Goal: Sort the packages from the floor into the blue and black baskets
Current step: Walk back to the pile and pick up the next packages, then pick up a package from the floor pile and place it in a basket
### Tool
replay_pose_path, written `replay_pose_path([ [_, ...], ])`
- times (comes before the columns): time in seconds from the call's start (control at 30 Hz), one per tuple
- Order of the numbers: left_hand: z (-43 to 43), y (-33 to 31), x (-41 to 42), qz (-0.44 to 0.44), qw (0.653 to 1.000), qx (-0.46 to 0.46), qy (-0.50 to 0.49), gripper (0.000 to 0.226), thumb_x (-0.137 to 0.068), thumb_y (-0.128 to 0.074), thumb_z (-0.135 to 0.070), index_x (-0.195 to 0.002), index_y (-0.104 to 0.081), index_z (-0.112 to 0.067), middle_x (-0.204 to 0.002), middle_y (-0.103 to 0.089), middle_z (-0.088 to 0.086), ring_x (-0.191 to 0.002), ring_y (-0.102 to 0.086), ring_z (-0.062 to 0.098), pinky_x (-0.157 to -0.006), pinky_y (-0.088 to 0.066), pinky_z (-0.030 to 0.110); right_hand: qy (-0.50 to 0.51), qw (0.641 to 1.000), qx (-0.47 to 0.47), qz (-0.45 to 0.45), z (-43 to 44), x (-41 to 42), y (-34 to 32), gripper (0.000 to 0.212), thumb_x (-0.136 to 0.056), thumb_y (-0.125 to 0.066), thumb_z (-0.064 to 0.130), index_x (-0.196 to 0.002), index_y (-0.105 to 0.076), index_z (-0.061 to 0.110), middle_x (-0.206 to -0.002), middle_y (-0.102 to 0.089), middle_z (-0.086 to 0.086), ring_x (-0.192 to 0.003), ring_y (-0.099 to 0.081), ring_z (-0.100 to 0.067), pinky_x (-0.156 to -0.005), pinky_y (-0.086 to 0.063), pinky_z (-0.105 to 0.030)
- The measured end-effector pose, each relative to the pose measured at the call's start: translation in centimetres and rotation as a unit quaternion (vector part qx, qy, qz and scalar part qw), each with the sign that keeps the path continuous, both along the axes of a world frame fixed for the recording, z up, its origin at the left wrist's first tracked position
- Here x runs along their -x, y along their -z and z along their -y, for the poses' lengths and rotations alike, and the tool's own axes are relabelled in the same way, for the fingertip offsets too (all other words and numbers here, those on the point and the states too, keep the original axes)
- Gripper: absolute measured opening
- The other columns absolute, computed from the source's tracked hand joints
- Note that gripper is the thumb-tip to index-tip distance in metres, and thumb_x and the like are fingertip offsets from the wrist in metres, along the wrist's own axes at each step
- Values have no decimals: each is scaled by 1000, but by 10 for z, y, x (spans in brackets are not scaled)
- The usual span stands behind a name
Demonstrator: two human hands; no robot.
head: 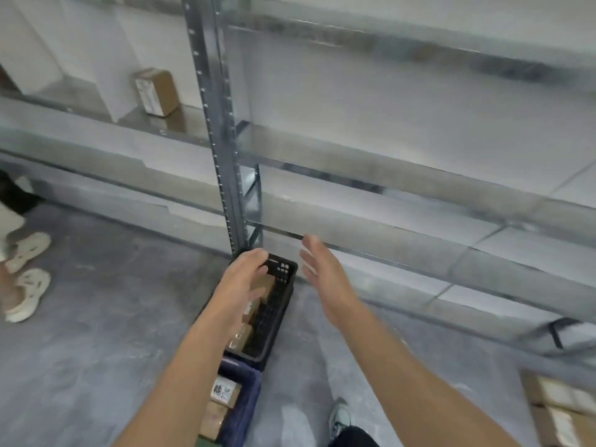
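Single head view (wide-angle), facing forward-down at floor (96, 350), shelving (222, 124) near

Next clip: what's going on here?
A person has both hands out at the black basket on the floor by the shelf post. The left hand is at its far rim; grip unclear. The right hand is open beside it, holding nothing. Packages already sit in it and in the blue basket.
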State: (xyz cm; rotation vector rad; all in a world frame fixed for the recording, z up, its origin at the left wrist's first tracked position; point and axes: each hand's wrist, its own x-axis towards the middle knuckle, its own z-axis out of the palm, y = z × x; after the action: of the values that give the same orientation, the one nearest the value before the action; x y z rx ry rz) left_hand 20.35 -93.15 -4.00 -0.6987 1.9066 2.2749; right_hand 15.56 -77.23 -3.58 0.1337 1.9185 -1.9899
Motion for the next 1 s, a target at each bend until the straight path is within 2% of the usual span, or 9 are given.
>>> replay_pose_path([
  [0.13,-61,-12,13,0,996,4,88,44,-100,-62,-45,-137,-63,-21,-135,-65,-5,-127,-61,11,-96,-50,39,75,997,2,-3,-72,-17,-10,63,-109,-41,54,-160,-38,18,-161,-43,5,-145,-45,-10,-126,-31,-41],
  [0.2,-94,-16,18,-3,992,9,124,43,-99,-62,-45,-136,-63,-22,-134,-65,-4,-126,-61,13,-94,-50,38,113,993,16,1,-107,-26,-11,64,-107,-42,56,-160,-38,20,-161,-43,7,-146,-43,-11,-127,-31,-41],
  [0.27,-131,-21,21,-4,987,17,162,39,-100,-62,-45,-133,-65,-24,-132,-66,-6,-124,-61,13,-98,-50,41,155,988,20,4,-145,-36,-10,64,-107,-42,58,-160,-39,23,-159,-45,8,-147,-43,-13,-127,-30,-43],
  [0.37,-189,-26,24,-1,977,17,213,33,-101,-62,-42,-129,-67,-25,-130,-67,-7,-122,-63,13,-95,-52,40,210,977,24,10,-202,-52,-7,67,-105,-43,63,-160,-39,27,-160,-44,10,-147,-43,-15,-126,-30,-46],
  [0.53,-292,-28,22,14,958,18,285,31,-100,-62,-40,-125,-70,-24,-131,-68,-5,-121,-64,13,-110,-48,51,292,956,35,6,-297,-80,-5,61,-108,-43,55,-159,-40,23,-159,-45,11,-144,-45,-8,-126,-32,-41],
  [0.7,-397,-26,11,20,931,24,365,30,-100,-63,-40,-124,-71,-24,-128,-69,-6,-120,-65,12,-110,-49,50,367,930,38,12,-387,-115,0,57,-107,-42,57,-156,-43,27,-147,-49,12,-143,-45,-10,-126,-32,-43],
  [0.83,-481,-20,-5,19,896,45,441,29,-103,-58,-40,-124,-69,-25,-130,-68,-6,-121,-64,11,-104,-51,46,422,906,26,23,-449,-147,9,62,-104,-41,64,-156,-43,30,-159,-44,9,-146,-42,-13,-126,-30,-45],
  [1.0,-569,-7,-35,38,849,54,524,28,-103,-58,-37,-123,-70,-22,-122,-71,-6,-118,-66,14,-101,-51,45,499,864,57,27,-511,-195,19,63,-108,-42,56,-161,-35,23,-166,-37,5,-151,-38,-14,-128,-28,-43],
])
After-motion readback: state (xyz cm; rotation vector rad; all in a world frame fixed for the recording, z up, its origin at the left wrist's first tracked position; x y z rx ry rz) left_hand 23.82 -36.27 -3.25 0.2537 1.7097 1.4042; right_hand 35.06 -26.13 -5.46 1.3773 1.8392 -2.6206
